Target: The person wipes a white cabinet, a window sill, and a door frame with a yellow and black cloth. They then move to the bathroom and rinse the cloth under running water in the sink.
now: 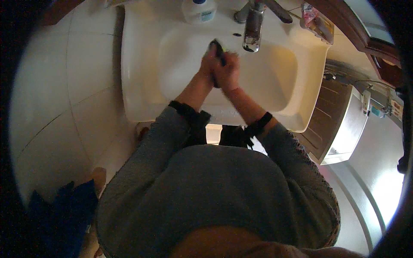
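Note:
Both hands meet over the white washbasin [184, 87], a little left of the faucet. A dark, elongated object [217, 46] is pressed between them, slightly blurred, with a hint of yellow-green at its upper right edge. My left hand [208, 63] wraps its left side. Against its right side sits my right hand [230, 71], with the fingers curled. The object's upper end sticks out beyond my fingers and its lower end shows below, near my wrists. Its middle is largely covered, so its exact kind cannot be told.
A metal faucet [253, 32] reaches over the basin. On the back ledge stands a translucent bottle [200, 13] with a blue cap. A clear container [317, 24] sits at the back right corner. Right of the basin is a drawer cabinet [329, 113]; blue fabric [61, 219] hangs lower left.

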Demonstrator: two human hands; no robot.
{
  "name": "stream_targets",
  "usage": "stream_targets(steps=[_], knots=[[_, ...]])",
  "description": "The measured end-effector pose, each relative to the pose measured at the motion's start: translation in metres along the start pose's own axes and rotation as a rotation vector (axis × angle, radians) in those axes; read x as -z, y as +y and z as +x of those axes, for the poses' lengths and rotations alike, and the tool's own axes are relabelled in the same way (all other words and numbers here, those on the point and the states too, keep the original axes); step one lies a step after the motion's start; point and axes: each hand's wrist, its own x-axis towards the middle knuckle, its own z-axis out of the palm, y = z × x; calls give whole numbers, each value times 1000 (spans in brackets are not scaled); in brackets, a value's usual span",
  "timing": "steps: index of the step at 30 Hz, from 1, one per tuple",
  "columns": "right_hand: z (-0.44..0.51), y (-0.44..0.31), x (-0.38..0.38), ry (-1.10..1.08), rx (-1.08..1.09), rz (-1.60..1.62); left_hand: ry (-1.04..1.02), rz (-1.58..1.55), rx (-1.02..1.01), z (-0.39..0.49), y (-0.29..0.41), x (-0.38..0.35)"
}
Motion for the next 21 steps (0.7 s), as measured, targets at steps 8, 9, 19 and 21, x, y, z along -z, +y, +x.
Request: stream_targets(steps=[8,9,19,21], knots=[[2,11,1,42,56,-20,-26,-19,11,-8,-4,-14],[6,16,4,43,-48,21,-112,-119,65,-6,-1,-10],[3,36,40,-540,-373,489,156,101,-209,-12,43,-6],[-2,46,36,-485,-495,353,181,75,-134,-20,46,-8]])
